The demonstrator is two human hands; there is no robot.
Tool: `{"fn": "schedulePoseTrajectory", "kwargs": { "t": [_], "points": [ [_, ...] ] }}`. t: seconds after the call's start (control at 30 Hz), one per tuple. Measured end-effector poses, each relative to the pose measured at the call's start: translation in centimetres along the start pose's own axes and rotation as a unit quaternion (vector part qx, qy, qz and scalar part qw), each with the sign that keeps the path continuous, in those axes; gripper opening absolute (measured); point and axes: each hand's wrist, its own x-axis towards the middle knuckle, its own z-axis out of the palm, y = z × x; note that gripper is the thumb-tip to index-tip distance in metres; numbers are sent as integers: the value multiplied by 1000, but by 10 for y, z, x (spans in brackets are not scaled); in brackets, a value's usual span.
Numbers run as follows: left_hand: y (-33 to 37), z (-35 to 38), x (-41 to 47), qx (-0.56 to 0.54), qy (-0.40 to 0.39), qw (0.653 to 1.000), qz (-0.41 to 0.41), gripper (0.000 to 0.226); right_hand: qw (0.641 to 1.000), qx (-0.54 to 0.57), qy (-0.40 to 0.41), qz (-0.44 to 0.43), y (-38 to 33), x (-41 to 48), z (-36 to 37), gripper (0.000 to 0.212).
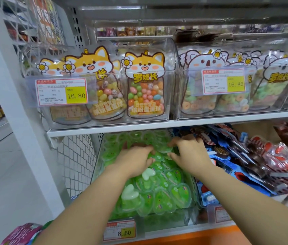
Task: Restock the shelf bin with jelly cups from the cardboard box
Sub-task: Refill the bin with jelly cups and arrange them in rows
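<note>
A clear shelf bin [98, 161] on the lower shelf is piled with green heart-shaped jelly cups [164, 190]. Both my hands reach into the bin's back half. My left hand [136, 160] lies palm down, its fingers and thumb curled round jelly cups in the pile. My right hand [191, 153] is just to the right of it, its bent fingers and thumb closed on a cup near the right wall. The cardboard box is out of view.
The white shelf edge [104, 127] sits just above my hands and carries clear bins of candy bags [145, 89]. Blue and red snack packs [245, 156] fill the space to the right. A price tag [120, 230] hangs on the bin front. A wire mesh side panel [76, 156] is on the left.
</note>
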Motion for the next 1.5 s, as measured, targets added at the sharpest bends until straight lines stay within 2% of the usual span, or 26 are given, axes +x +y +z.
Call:
{"fn": "schedulePoseTrajectory", "kwargs": {
  "t": [0.43, 0.6, 1.17, 1.3, 1.37, 1.43, 1.5],
  "points": [
    [-2, 1, 0, -14, 0, 1000, 0, 32, 991, -115, 1, -71, -5, -7, 2, 14],
    [-4, 1, 1, -20, -5, 1000, 1, 35, 990, -116, -19, -81, -2, -5, -1, 31],
    [-7, 3, 5, -26, 11, 1000, 1, 42, 992, -90, -18, -89, 1, -9, 1, 28],
    [-12, 6, 5, -42, 12, 999, -4, 42, 988, -116, -21, -99, 0, -7, 1, 23],
    [-12, 7, 5, -42, 12, 999, -9, 43, 984, -144, -27, -103, -1, -6, 3, 7],
    [-13, 8, 6, -41, 11, 999, -15, 44, 978, -183, -42, -90, -2, -4, 4, 21],
    [-12, 8, 6, -35, 11, 999, -18, 45, 975, -201, -49, -80, -4, -4, 6, 18]
  ]
}}
